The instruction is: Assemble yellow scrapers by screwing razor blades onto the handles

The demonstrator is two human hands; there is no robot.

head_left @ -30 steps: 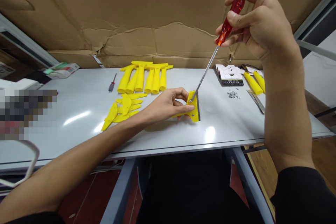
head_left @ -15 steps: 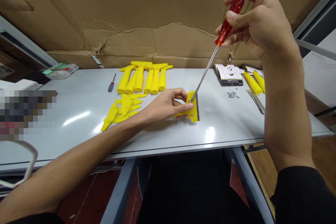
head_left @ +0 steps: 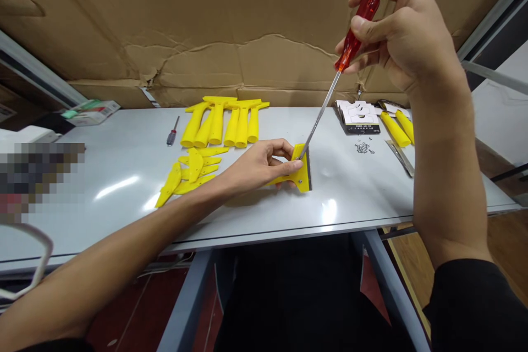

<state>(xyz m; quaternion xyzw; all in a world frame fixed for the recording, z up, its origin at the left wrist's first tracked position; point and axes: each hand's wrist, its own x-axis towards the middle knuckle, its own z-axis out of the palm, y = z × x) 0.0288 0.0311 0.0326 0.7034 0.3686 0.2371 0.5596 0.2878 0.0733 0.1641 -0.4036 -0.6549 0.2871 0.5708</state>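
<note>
At the left edge of the white table (head_left: 136,220), a pixelated patch hides whatever lies there; behind it, a small carton (head_left: 99,113) sits at the far side. Next comes a dark-handled screwdriver (head_left: 171,135), then a pile of flat yellow pieces (head_left: 195,165), its near side partly covered by the left forearm, with hollow yellow handles (head_left: 216,124) overlapping beyond it. Near the middle, the left hand (head_left: 264,162) grips a yellow scraper (head_left: 304,173) between thumb and fingers, hiding much of its handle; one screw head shows at the near end. The red screwdriver (head_left: 363,25) slants down to the far end, where its tip is too small to make out. The right hand (head_left: 408,33) holds its red grip in the fingers. Farther right are printed cards (head_left: 358,118), loose screws (head_left: 362,147), a metal strip (head_left: 400,158) and two more yellow handles (head_left: 395,130), partly hidden by the right forearm.
</note>
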